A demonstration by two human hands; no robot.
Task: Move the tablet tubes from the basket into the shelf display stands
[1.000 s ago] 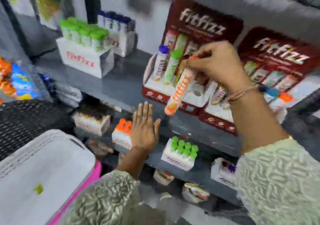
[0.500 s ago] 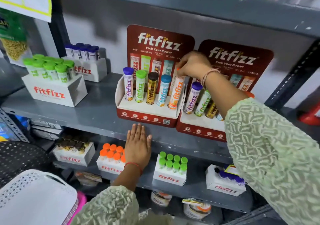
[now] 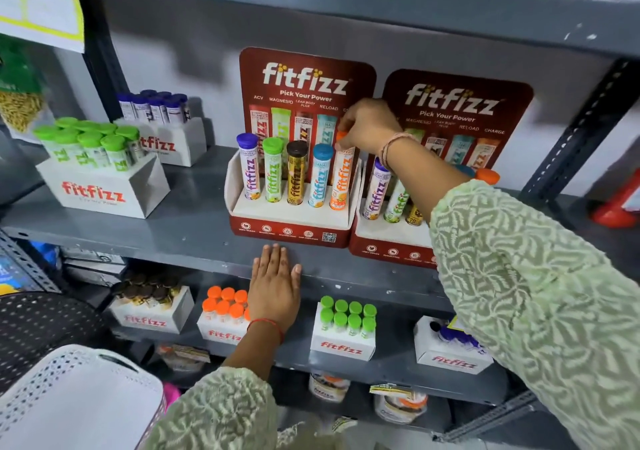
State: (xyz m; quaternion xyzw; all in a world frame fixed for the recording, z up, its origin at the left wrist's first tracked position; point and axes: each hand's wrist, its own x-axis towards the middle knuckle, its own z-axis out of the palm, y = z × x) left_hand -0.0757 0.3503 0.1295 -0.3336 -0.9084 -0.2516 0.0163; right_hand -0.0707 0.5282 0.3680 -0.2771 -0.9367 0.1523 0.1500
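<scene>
1. We see our right hand (image 3: 369, 125) pinching the cap of an orange tablet tube (image 3: 341, 181), which stands in the last slot of the left display stand (image 3: 294, 229), beside four other tubes.
2. Our left hand (image 3: 275, 285) lies flat on the shelf edge (image 3: 363, 278), fingers pressed together, holding nothing.
3. We judge this tube seated; next we let go of the cap and reach down to the white basket (image 3: 79, 401) at lower left, whose contents we cannot see.

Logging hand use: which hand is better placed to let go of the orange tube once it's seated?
Right. The right hand pinches the orange tube by its cap; the left hand lies flat on the shelf edge.
</scene>
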